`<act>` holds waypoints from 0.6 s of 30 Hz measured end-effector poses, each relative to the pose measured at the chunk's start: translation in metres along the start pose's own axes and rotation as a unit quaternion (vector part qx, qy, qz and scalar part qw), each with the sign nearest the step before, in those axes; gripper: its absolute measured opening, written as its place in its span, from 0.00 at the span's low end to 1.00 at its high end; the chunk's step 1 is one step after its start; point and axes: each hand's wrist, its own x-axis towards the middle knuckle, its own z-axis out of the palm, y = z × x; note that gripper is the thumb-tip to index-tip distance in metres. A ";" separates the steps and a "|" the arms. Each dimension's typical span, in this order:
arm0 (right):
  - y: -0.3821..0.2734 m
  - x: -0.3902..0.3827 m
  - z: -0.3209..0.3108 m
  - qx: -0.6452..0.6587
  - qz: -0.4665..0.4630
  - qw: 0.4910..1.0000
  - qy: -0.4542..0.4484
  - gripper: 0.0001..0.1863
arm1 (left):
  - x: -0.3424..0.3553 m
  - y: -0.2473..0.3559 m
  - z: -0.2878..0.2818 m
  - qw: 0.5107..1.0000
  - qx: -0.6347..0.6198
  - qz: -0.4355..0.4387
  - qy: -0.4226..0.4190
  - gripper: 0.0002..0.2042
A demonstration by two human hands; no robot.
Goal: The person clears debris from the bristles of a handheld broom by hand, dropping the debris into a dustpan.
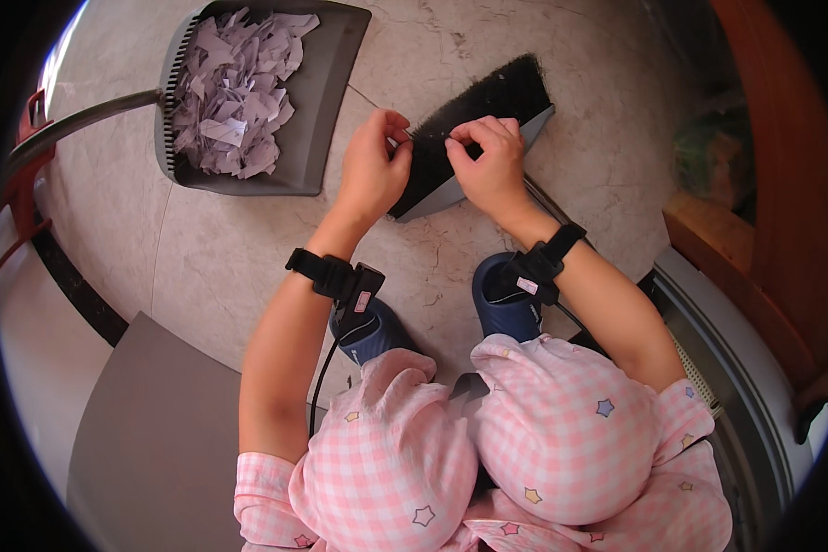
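A broom head with black bristles (492,97) and a grey body lies slantwise on the floor in front of me. My left hand (377,164) is over its near left part, thumb and fingers curled together in a pinch at the bristles. My right hand (489,158) pinches in the same way a little to the right, above the broom head. Whatever either pinch holds is too small to make out. To the left stands a grey dustpan (320,138) with a toothed rim, heaped with torn paper scraps (235,97).
The dustpan's long handle (92,120) runs off to the left. My feet in blue shoes (506,299) are close behind the broom. Reddish-brown furniture (791,184) stands at the right, and a grey panel (156,432) is at the lower left. Pale tiled floor (239,248) lies around.
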 end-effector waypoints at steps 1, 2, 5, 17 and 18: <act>0.001 -0.001 -0.003 0.032 0.017 0.999 -0.012 0.03 | -0.004 -0.001 -0.002 1.000 0.002 -0.001 0.001 0.08; 0.001 -0.003 -0.007 0.061 0.034 0.997 -0.024 0.03 | -0.008 -0.001 -0.003 1.000 0.018 -0.007 -0.001 0.08; -0.002 -0.007 -0.011 0.074 0.051 0.994 -0.058 0.02 | -0.018 0.007 -0.010 0.982 0.129 0.121 0.066 0.08; -0.026 -0.029 -0.028 0.110 0.040 0.992 -0.042 0.03 | -0.049 0.044 -0.012 0.925 0.251 0.266 0.104 0.10; -0.028 -0.031 -0.029 0.110 0.039 0.992 -0.041 0.03 | -0.052 0.047 -0.013 0.915 0.264 0.285 0.106 0.10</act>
